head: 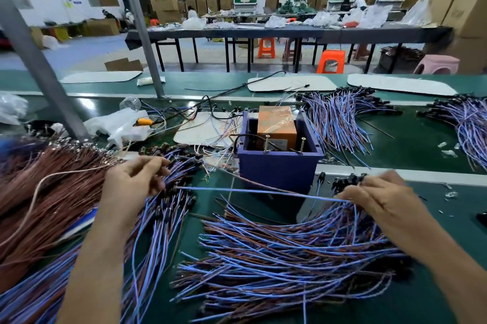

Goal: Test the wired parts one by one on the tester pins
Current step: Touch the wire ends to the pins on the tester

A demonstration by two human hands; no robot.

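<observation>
Stage: selection of the next unit. No part is in contact with the tester at this moment.

1. Hands. The left hand (131, 184) and right hand (379, 200) are well apart, and each pinches one end of a single blue wired part (263, 193). The part is stretched nearly level between them, in the air in front of the tester (279, 165). The right hand also appears to have a cluster of black heads (349, 179) at its fingertips. Whether it grips them cannot be told.

2. Tester. This is a purple box holding an orange unit (276, 126). The two upright tester pins (267, 143) stand at its front edge with nothing touching them.

3. Stock. A large fan of blue-and-brown parts (290, 257) lies on the tabletop (421, 147) under and between the forearms. A second heap (163, 218) lies under the left hand, beside a mass of brown wires (52, 192). Further bundles (340, 118) lie beyond the tester to the right.

4. Progress, as a judgement. The separate piles suggest a sorting run well under way, with many units handled and many left. Nothing marks which pile is tested and which is waiting, so no count of finished work can be given.

5. Remaining for this unit: bring its bare ends onto both pins, read the result, then set it aside. Repeat for each remaining part.
</observation>
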